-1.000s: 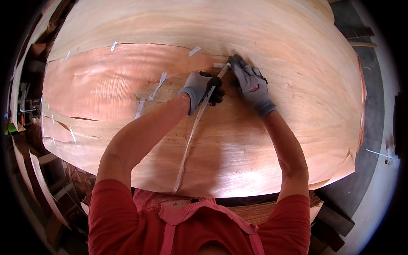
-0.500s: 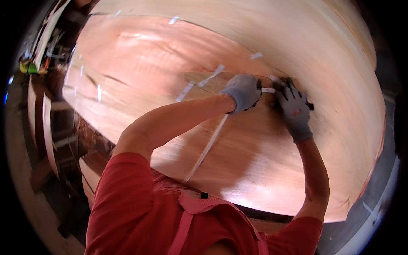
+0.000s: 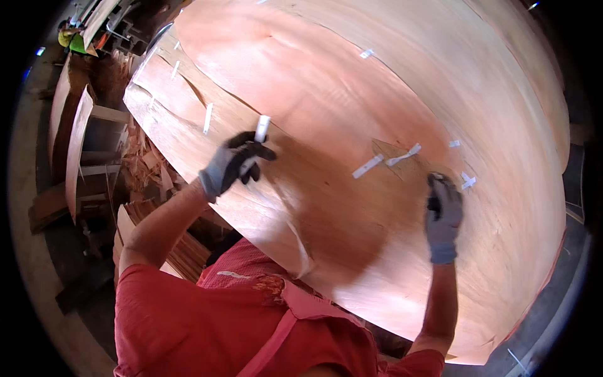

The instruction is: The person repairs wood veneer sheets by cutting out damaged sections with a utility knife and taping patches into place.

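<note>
Gray work gloves with dark fingers cover both hands. My left hand (image 3: 237, 164), raised over the near left part of a large thin wood veneer sheet (image 3: 383, 295), pinches white paper tape (image 3: 262, 128). A short end sticks up past the fingers, and a long narrow strip seems to trail from the hand down toward my body. On the right, my right hand (image 3: 445, 213) rests low over the veneer with its fingers curled; what they hold, if anything, is hidden. Just past its fingertips a crossed tape piece (image 3: 468, 181) is stuck down.
Taped seams surround a small veneer patch (image 3: 392, 157). More tape pieces (image 3: 208, 118) dot the left seam. Stacked veneer (image 3: 182, 242) and scraps (image 3: 147, 157) lie beyond the left edge. Another person (image 3: 68, 32) is far off at upper left.
My left hand has swung left and nearer, away from my right hand, carrying the tape. Crossed tape now shows at the spot my hands covered. The view has shifted.
</note>
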### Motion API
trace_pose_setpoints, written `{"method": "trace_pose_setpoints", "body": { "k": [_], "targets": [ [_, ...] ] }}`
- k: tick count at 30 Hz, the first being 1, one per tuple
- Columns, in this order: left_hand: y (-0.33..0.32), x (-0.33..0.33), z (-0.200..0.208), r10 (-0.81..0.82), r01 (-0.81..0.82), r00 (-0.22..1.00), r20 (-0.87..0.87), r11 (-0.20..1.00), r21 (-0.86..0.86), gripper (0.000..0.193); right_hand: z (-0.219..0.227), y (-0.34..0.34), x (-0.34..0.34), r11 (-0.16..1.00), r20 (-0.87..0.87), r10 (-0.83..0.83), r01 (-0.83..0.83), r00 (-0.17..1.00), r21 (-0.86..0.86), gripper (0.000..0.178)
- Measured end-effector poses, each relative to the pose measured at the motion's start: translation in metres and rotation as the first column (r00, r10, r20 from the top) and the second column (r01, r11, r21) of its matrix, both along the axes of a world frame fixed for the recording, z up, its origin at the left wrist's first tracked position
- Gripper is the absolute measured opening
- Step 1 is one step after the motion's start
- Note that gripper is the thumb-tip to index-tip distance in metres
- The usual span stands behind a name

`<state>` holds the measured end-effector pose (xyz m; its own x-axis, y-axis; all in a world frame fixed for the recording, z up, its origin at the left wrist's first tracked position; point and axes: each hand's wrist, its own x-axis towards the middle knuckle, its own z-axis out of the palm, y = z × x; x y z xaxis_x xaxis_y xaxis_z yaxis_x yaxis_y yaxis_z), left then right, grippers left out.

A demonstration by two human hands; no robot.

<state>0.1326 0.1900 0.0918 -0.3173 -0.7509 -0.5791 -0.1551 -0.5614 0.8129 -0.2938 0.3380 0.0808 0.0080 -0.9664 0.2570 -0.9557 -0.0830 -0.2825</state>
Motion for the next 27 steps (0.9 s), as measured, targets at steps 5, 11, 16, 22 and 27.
{"method": "trace_pose_setpoints", "body": {
  "k": [5, 11, 16, 22, 27],
  "targets": [
    [-0.058, 0.086, -0.019, 0.075, -0.064, 0.992, 0.105, 0.992, -0.106, 0.027, 0.013, -0.073, 0.159, 0.978, 0.095, 0.209, -0.210, 0.973, -0.003, 0.046],
    [-0.101, 0.085, -0.033, 0.026, -0.029, 0.999, 0.039, 0.997, 0.075, 0.025, 0.002, -0.160, 0.275, 0.956, -0.038, 0.292, -0.293, 0.956, -0.018, 0.060],
    [-0.104, 0.091, -0.042, 0.060, -0.058, 0.998, -0.016, 0.992, 0.114, 0.025, -0.030, -0.190, 0.315, 0.937, -0.012, 0.343, -0.341, 0.939, 0.077, 0.055],
    [-0.103, 0.095, -0.045, -0.003, 0.004, 1.000, -0.011, 0.998, 0.060, 0.024, -0.047, -0.192, 0.323, 0.928, -0.058, 0.344, -0.330, 0.937, 0.173, 0.053],
    [-0.103, 0.098, -0.026, -0.112, 0.111, 0.994, 0.006, 0.993, 0.027, 0.023, -0.029, -0.197, 0.333, 0.894, -0.460, 0.436, -0.314, 0.773, 0.320, 0.053]
  ]
}}
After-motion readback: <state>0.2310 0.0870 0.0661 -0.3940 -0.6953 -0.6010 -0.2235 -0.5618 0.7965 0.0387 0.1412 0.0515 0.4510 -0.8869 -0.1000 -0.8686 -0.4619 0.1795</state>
